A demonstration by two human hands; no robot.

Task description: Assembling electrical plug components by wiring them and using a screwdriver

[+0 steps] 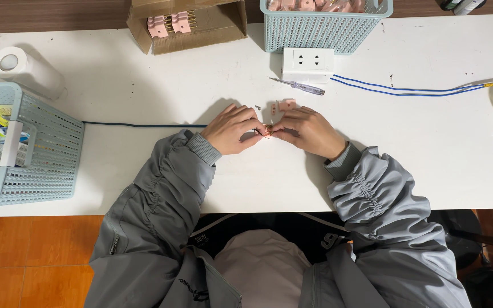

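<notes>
Head view: both our hands meet over a tiny part at the middle of the white table [144, 85].

Our left hand [232, 129] and right hand [309, 131] have fingertips pinched shut on the small coppery metal part [268, 130] held between them just above the tabletop. Just beyond lie a small pink plastic piece [286, 105], a clear-handled tester screwdriver [298, 86] and a white socket block [307, 64] with blue wires [406, 89]; a pale blue mesh basket [326, 25] stands behind.
</notes>
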